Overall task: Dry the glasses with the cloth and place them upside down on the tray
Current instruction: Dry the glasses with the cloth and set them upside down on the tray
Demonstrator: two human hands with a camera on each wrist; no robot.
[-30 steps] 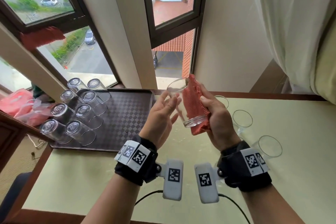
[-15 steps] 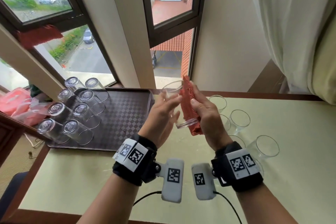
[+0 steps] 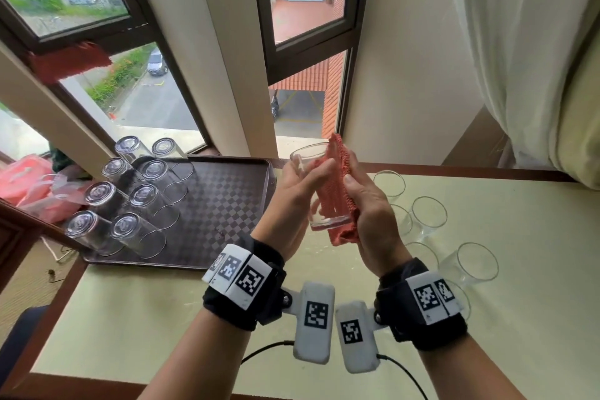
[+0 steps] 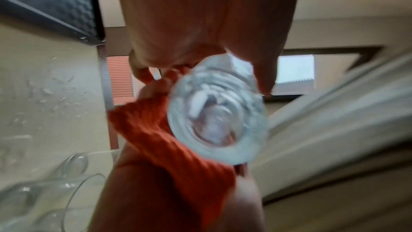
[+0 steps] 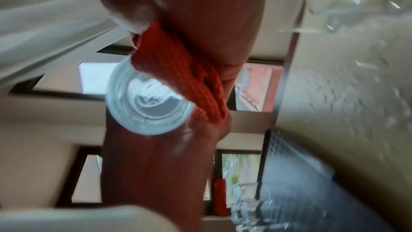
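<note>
I hold a clear glass (image 3: 316,191) upright in the air above the table's middle, its thick base (image 4: 217,124) toward me. My left hand (image 3: 297,191) grips its left side. My right hand (image 3: 363,201) presses an orange-red knitted cloth (image 3: 337,198) against the glass's right side, fingers curled over the cloth (image 5: 189,80). The dark checkered tray (image 3: 220,204) lies to the left. Several glasses (image 3: 136,201) stand upside down on its left half. Several upright glasses (image 3: 428,217) wait on the table to the right of my hands.
The cream table (image 3: 162,318) has a brown wooden edge. Water drops (image 4: 51,93) lie on it. Behind it are a window (image 3: 302,91) and wall; a white curtain (image 3: 519,58) hangs at the right. Pink plastic bags (image 3: 29,182) lie left of the tray.
The glass has tipped more upright and turned between my hands. My right hand has slid the cloth along its side, with both hands drawing slightly closer together.
</note>
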